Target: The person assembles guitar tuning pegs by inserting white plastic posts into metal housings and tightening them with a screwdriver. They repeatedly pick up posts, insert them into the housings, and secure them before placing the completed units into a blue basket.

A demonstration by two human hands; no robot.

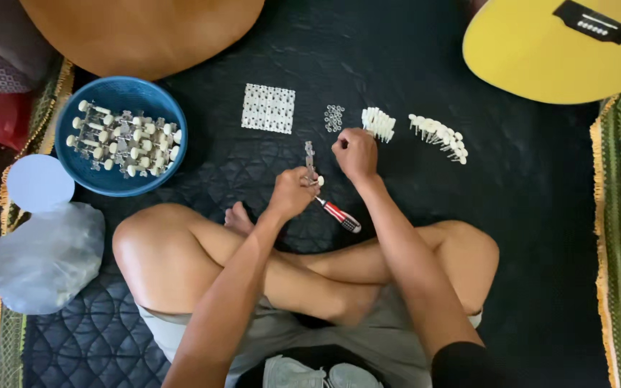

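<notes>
Dark quilted matting (pixel 425 179) covers the floor where a person sits cross-legged. At its middle, just in front of the shins, the left hand (pixel 290 192) is closed around a metal tuner strip (pixel 310 159) that stands up past its knuckles, and it also seems to grip a red-handled screwdriver (pixel 338 215) slanting toward the right knee, though the fingers hide how. The right hand (pixel 356 152) is curled shut just beside the strip's top; what it pinches is too small to tell. Beyond lie small washers (pixel 334 118), white pegs (pixel 379 123), a second row of pegs (pixel 440 136) and a white perforated sheet (pixel 268 108). Left sits a blue bowl (pixel 120 183) of assembled tuners (pixel 123 139); a yellow guitar (pixel 562 50) lies far right.
</notes>
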